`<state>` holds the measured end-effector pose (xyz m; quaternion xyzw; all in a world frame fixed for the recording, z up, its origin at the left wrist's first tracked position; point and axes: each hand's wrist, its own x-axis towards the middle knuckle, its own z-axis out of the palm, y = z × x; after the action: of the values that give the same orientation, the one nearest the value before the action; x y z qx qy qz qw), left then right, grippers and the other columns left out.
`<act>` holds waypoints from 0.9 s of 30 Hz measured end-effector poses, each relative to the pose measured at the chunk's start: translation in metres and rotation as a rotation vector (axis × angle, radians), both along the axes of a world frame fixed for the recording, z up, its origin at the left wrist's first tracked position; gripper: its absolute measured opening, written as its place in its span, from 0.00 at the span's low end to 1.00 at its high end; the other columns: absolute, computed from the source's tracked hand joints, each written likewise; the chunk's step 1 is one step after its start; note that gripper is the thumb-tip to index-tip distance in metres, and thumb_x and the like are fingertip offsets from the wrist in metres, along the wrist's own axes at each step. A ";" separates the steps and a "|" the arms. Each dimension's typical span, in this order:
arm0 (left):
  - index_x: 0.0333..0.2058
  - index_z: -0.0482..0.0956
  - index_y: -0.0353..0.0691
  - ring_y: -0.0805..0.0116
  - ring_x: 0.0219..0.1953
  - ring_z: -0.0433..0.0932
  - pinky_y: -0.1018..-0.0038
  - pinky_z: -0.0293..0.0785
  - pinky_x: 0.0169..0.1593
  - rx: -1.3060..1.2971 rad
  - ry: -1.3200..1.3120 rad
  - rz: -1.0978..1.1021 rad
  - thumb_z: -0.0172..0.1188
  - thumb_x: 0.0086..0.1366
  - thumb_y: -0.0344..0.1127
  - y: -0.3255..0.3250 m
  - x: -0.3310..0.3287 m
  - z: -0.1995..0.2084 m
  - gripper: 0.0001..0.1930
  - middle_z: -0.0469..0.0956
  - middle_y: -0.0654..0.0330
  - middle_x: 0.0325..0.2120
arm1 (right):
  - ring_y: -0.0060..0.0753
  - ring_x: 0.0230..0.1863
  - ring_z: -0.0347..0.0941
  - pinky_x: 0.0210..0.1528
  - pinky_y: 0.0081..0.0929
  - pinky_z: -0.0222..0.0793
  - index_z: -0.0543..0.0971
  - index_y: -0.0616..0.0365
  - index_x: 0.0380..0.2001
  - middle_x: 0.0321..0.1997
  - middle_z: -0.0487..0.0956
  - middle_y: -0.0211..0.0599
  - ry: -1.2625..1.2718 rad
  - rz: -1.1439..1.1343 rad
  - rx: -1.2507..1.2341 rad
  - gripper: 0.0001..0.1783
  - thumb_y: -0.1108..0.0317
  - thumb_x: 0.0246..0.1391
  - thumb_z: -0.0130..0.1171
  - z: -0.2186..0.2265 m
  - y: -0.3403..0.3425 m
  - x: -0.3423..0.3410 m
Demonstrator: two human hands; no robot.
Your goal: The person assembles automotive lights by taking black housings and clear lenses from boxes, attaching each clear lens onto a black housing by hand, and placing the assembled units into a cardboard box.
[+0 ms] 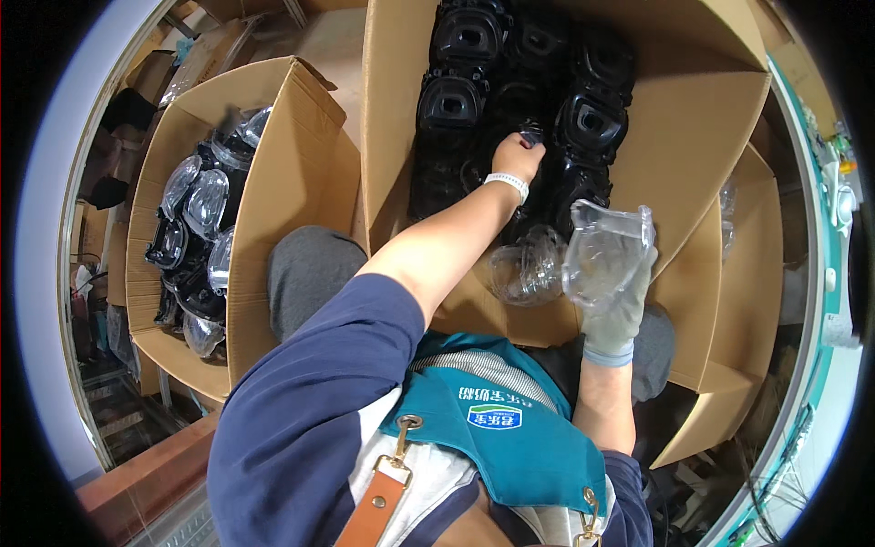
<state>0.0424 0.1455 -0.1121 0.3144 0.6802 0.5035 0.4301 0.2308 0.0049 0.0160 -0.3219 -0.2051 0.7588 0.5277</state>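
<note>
Deep in the large cardboard box (697, 118), my left hand (519, 157) reaches among rows of black headlight housings (456, 100). Its fingers curl onto one dark housing (533, 135), mostly lost in shadow and behind the hand. My right hand (615, 324) wears a pale glove and grips a clear headlight lens cover (606, 251) near the box's close side. Beside that cover, further clear lens covers (529, 266) lie in the box, next to the housings.
On the left stands a cardboard box (283, 173) filled with clear-fronted black headlights (205, 202). Another open carton (743, 273) is at the right, with clear parts (727, 219) inside. My knees (314, 273) are close against the large box.
</note>
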 end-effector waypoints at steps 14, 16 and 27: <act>0.49 0.65 0.35 0.59 0.57 0.64 0.66 0.61 0.59 0.775 0.110 -0.270 0.64 0.55 0.44 -0.181 -0.044 0.120 0.28 0.65 0.51 0.49 | 0.37 0.66 0.56 0.68 0.34 0.49 0.47 0.61 0.67 0.69 0.54 0.41 -0.399 -0.051 0.617 0.37 0.52 0.65 0.45 -0.030 -0.035 -0.113; 0.51 0.66 0.36 0.57 0.59 0.63 0.64 0.61 0.60 0.762 -0.008 -0.188 0.67 0.51 0.45 -0.186 -0.052 0.119 0.32 0.66 0.49 0.50 | 0.37 0.66 0.56 0.68 0.34 0.49 0.47 0.61 0.68 0.68 0.56 0.41 -0.377 -0.024 0.594 0.37 0.53 0.65 0.46 -0.024 -0.040 -0.121; 0.59 0.66 0.45 0.50 0.68 0.45 0.59 0.52 0.67 0.589 -0.086 -0.377 0.63 0.50 0.50 -0.191 -0.062 0.124 0.37 0.53 0.50 0.61 | 0.37 0.64 0.60 0.66 0.34 0.55 0.50 0.60 0.67 0.66 0.60 0.42 -0.387 -0.007 0.614 0.43 0.49 0.59 0.55 -0.005 -0.043 -0.125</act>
<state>-0.0199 -0.0458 0.0122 0.5236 0.4173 0.6024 0.4345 0.1063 -0.0379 0.0112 -0.2866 -0.5184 0.5851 0.5538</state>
